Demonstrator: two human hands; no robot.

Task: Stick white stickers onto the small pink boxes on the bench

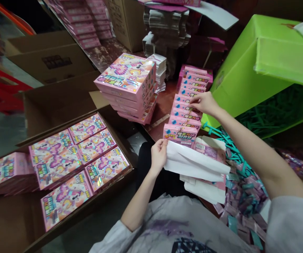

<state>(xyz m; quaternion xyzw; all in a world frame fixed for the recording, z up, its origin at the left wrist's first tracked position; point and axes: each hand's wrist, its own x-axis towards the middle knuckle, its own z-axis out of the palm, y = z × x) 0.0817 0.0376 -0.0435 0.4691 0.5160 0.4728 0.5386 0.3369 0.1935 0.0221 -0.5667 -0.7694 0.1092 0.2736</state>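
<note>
Near the middle, my left hand (159, 156) pinches the left corner of a creased white paper sheet (196, 161). The sheet stretches to the right above my lap. Farther forward, my right hand (205, 103) has its fingertips pressed together at the right side of a row of small pink boxes (184, 114). Whatever lies between those fingertips is too small to make out. The boxes lean one behind another with printed fronts facing me. Just right of the sheet is an unfolded pink carton (212, 149) with white inner flaps, partly covered by the sheet.
At left, a large cardboard box (117, 181) holds several printed pink boxes. More pink boxes are stacked (126, 75) ahead. A green bin (236, 77) with green plastic pieces stands at right, above a pile of small sachets (243, 207). Behind are white paper stacks (164, 28).
</note>
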